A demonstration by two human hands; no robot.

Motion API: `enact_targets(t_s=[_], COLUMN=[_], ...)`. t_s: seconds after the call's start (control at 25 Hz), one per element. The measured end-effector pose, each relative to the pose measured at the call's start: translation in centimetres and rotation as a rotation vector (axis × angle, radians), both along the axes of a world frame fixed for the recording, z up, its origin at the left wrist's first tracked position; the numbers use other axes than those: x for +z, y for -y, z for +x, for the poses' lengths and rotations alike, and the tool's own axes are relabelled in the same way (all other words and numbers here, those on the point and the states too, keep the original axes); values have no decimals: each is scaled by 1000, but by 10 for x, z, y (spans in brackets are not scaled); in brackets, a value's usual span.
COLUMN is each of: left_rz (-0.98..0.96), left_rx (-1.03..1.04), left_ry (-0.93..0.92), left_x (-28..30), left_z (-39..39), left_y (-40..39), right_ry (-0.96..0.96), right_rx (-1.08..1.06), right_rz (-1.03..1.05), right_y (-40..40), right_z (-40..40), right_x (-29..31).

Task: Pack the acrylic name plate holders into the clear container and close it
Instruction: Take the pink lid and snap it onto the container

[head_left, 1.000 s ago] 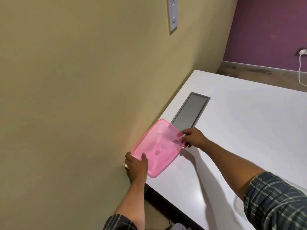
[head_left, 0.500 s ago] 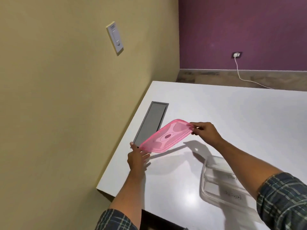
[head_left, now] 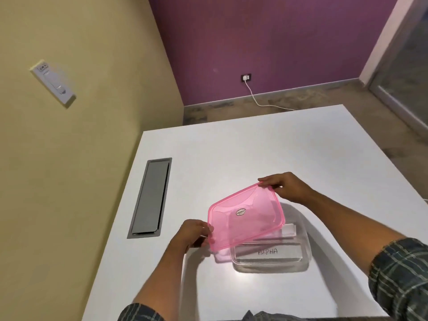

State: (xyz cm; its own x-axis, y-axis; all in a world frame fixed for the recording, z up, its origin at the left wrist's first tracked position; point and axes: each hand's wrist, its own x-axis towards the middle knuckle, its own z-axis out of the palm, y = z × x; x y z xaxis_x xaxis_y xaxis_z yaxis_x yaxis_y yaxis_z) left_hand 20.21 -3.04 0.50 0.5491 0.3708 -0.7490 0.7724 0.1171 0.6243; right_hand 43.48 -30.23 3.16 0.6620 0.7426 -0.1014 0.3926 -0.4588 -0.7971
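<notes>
A translucent pink lid (head_left: 245, 216) hangs tilted in the air, partly over the clear container (head_left: 301, 266). My left hand (head_left: 192, 234) grips the lid's near left corner. My right hand (head_left: 288, 186) pinches its far right corner. The container stands on the white table (head_left: 231, 154) below and to the right of the lid. Inside it lies an acrylic name plate holder (head_left: 268, 252) with "ALPHA" written on it. Another clear holder (head_left: 288, 230) shows behind it, partly hidden by the lid.
A grey cable hatch (head_left: 150, 198) is set into the table at the left, close to the yellow wall. A switch plate (head_left: 53, 81) hangs on that wall. A white cable (head_left: 257, 98) runs from a socket on the purple wall to the floor.
Both hands have carried the pink lid from the table's left edge by the wall rightwards, to above the clear container. The view has swung right, and the container with the holders is now in sight.
</notes>
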Motion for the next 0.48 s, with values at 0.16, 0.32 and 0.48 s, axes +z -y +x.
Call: enact_targets(t_s=[0.16,0.32,0.48], left_rz=[85,210,338], left_rx=[-170,-242,-363], left_ry=[9,15,16], left_x=[-9,-13,-12], left_z=[13,25,31], left_y=[26,42,47], right_ry=[97,78,132], right_rx=[30,42,88], right_rz=[-132,-207,-311], right_y=[39,65,77], right_z=[0,-6,-9], right_x=[-16,-32,-41])
